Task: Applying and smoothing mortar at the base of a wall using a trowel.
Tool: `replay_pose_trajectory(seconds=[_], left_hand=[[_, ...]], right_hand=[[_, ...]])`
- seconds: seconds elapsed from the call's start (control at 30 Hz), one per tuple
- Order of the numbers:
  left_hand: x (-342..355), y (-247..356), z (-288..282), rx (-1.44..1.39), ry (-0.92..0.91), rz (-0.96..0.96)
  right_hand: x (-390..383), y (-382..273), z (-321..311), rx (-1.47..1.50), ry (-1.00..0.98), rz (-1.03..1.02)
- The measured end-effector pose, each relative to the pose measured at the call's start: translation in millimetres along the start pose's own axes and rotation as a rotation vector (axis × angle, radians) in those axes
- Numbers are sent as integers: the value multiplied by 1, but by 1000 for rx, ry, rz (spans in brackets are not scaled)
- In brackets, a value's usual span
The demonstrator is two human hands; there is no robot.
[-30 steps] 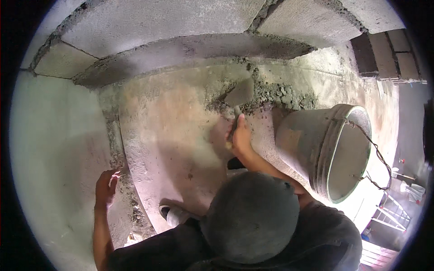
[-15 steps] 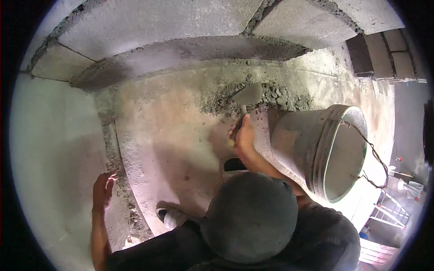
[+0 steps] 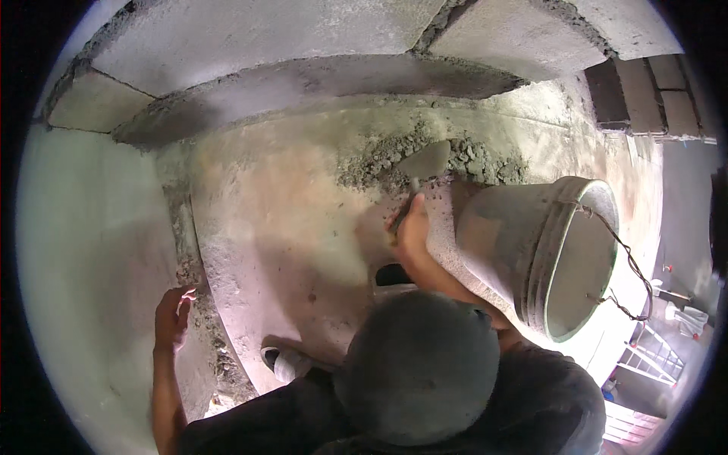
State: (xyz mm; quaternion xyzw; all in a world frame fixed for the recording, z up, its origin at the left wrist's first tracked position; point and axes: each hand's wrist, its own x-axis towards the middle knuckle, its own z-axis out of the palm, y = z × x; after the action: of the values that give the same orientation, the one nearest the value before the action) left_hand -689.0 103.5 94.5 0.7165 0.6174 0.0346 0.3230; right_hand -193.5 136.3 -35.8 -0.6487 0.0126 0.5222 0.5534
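Wrapped round the handle of a trowel (image 3: 426, 160), my right hand (image 3: 412, 226) reaches forward from the middle of the view. The trowel's blade lies over a heap of crumbly grey mortar (image 3: 485, 163) at the foot of the block wall. Most of the handle is hidden by the hand. At the left, my left hand (image 3: 174, 315) is beside the pale wall, fingers loosely bent and apart, with nothing in it. A pale bucket (image 3: 500, 235) lies tipped on its side to the right of my right forearm, its mouth facing right.
A wall of large grey blocks (image 3: 258, 30) crosses the top. A rough strip of mortar (image 3: 182, 227) runs along the left wall's foot. The bucket's wire handle (image 3: 633, 265) hangs out at the right. A white ladder (image 3: 652, 362) and a pale crate (image 3: 633, 425) are at lower right.
The trowel and my right hand have shifted slightly to the right over the mortar. My left hand and the bucket stay nearly where they were.
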Motion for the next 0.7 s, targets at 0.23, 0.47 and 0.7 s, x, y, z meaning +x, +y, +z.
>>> replay_pose_trajectory(seconds=[0.23,0.47,0.7], left_hand=[[19,5,6,-9,-51,33],[14,1,2,30,-23,34],[10,-9,10,-24,-50,-10]], right_hand=[[-33,45,6,-848,-391,-165],[35,38,-78,-1163,-157,-977],[6,11,-29,-905,-122,-383]])
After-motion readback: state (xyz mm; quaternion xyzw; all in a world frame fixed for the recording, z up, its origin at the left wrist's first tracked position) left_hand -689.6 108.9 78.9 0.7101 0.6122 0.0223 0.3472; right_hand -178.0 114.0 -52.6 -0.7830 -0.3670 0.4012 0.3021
